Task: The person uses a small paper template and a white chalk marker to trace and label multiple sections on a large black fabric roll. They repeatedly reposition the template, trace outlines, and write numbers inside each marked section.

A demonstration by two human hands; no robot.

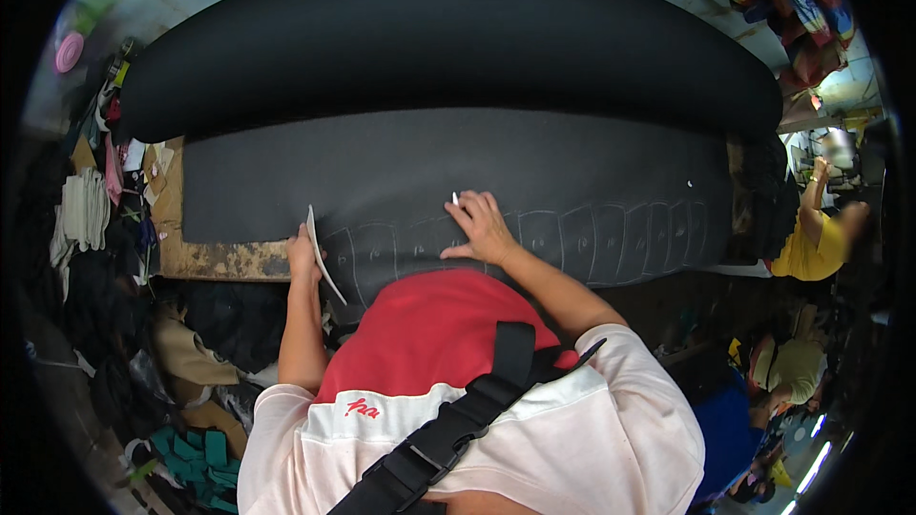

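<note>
In the head view, your left hand [301, 255] has its grip closed around a thin, curved white piece [322, 253], which stands edge-up at the left end of a row of pale outlines [540, 236]. Your right hand [485, 231] is over the dark sheet [458, 157], near the middle of that row, its grip grasping a short white stick [455, 199] that pokes up by the fingers. The outlines run side by side along the sheet's near edge, on to its right end. The sheet lies on the tabletop [229, 261], whose worn wood shows at your left. Beyond it, a thick black roll [458, 38] spans the far side. A small white bit [690, 184] lies on the sheet, well to the right of your right hand. Off to your right is a person in yellow [811, 248].
</note>
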